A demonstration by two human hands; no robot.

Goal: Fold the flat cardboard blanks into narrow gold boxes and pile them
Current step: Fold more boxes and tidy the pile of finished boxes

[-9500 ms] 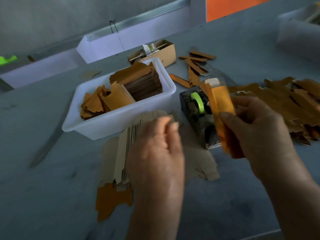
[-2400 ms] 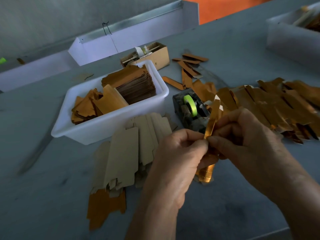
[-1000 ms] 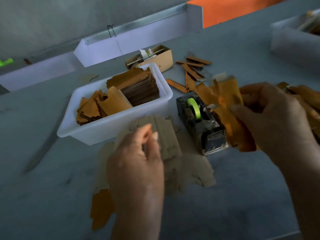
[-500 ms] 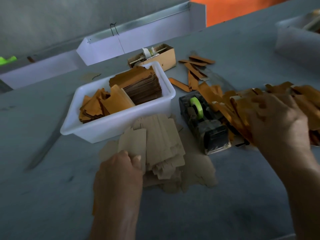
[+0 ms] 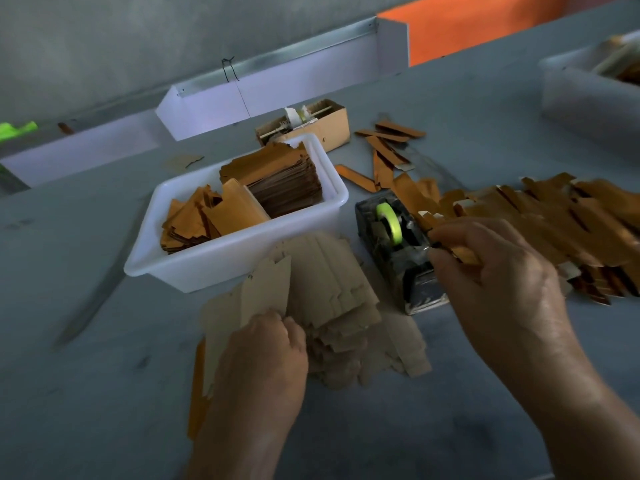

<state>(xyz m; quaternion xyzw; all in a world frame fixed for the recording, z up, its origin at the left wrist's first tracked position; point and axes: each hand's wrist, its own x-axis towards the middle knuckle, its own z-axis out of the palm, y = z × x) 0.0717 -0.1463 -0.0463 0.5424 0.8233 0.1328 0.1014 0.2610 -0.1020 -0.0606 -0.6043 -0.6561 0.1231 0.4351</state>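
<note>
From the head camera, the left hand pinches one flat blank by its near end, plain brown side up, lifting it off the fanned stack of blanks lying just in front of the white tub. The right hand is over by the tape dispenser, fingers curled round a shiny gold box at the edge of the pile of gold boxes on the grey table.
</note>
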